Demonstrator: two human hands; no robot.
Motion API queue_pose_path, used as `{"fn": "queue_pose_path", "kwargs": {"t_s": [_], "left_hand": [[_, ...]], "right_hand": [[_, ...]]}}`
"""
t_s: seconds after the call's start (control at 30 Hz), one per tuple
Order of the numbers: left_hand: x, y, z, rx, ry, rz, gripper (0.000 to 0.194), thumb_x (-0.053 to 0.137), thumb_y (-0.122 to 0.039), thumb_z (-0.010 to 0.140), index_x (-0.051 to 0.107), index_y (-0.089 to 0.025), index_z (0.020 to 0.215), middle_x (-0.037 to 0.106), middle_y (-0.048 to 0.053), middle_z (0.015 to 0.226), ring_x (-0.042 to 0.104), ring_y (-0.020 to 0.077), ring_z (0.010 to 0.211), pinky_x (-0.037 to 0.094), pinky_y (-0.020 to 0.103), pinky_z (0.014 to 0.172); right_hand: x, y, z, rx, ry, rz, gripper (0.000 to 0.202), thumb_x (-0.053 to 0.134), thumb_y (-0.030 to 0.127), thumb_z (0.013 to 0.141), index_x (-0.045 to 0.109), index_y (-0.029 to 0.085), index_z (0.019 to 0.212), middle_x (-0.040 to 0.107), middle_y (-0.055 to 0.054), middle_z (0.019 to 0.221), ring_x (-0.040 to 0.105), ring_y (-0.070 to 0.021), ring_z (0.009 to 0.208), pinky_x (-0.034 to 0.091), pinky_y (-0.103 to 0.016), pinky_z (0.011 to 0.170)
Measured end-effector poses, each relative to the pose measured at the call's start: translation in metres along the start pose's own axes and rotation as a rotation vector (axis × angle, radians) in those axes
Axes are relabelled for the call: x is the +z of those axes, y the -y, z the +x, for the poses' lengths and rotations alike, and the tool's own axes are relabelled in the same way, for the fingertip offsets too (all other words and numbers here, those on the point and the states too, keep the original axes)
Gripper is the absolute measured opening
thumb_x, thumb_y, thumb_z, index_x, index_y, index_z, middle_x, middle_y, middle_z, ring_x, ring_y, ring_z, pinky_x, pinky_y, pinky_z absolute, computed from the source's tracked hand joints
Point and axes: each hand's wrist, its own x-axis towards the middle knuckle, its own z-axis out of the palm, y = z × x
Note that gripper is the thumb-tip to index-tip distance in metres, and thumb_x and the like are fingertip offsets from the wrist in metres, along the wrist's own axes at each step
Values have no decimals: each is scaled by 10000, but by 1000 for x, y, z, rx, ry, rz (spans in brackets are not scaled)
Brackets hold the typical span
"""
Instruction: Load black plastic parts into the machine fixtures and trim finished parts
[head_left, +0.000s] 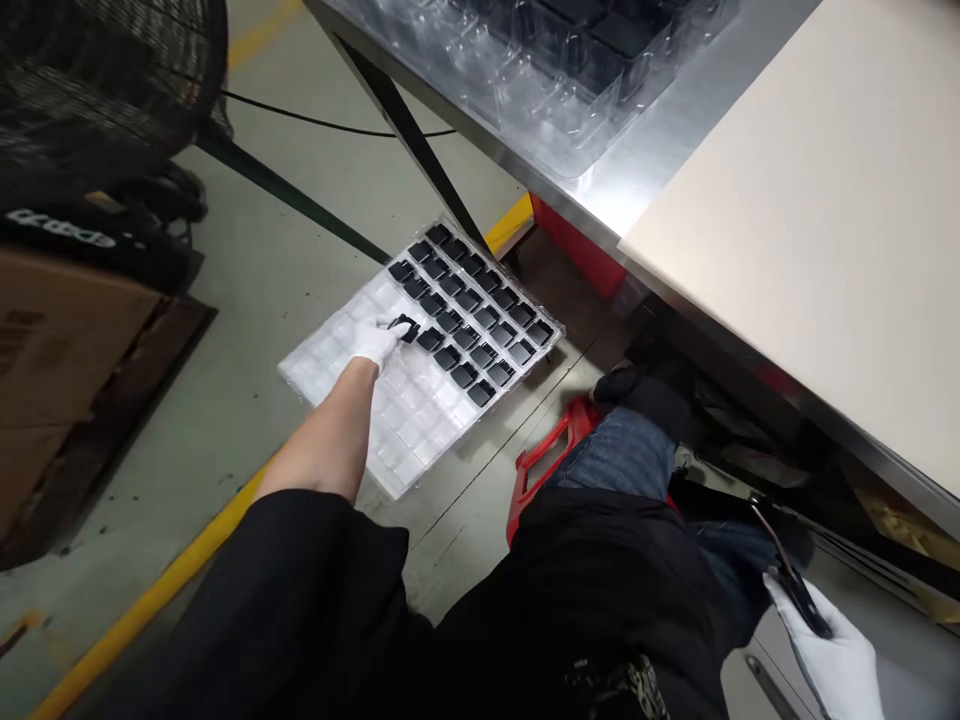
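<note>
My left hand (377, 341), in a white glove, reaches down to a clear plastic tray (337, 350) low on the left. Its fingertips close on a small black plastic part (406, 327) at the edge of the filled rows. Several like black parts (467, 299) sit in the tray's pockets toward the table; the pockets on the nearer left side hold none. At lower right, my gloved right hand (832, 640) grips a black-handled tool (806, 603) with a slim metal shaft pointing up and left. Its exact kind is unclear.
Above right stands a metal table (600, 195) with a pale board (817, 200) and clear trays (555, 120) of black parts. A large fan (105, 80) and cardboard boxes (67, 340) are at left. A red plastic stool (544, 465) is by my legs.
</note>
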Motion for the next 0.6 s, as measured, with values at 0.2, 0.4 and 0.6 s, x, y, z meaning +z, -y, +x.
{"fn": "queue_pose_path", "kwargs": {"t_s": [0.2, 0.4, 0.6], "left_hand": [[17, 9, 44, 75, 20, 167, 152, 666, -38, 856, 662, -112, 988, 664, 39, 895, 639, 161, 835, 555, 340, 925], [19, 14, 46, 165, 36, 418, 141, 734, -84, 866, 719, -84, 1006, 736, 119, 1035, 682, 252, 1082, 514, 451, 1079], [10, 5, 20, 247, 100, 600, 262, 647, -241, 983, 677, -115, 1211, 689, 124, 1320, 615, 279, 1309, 466, 494, 1162]], "right_hand": [[1, -4, -15, 29, -64, -36, 810, 908, 648, 532, 820, 176, 1185, 818, -139, 1188, 685, -476, 1281, 466, -554, 1227], [-5, 2, -20, 45, -168, -70, 767, 877, 646, 538, 825, 190, 1153, 830, -134, 1122, 719, -504, 1199, 540, -596, 1149], [-16, -6, -15, -66, -347, 11, 693, 842, 633, 648, 822, 209, 1196, 814, -107, 1200, 687, -449, 1289, 430, -556, 1264]]}}
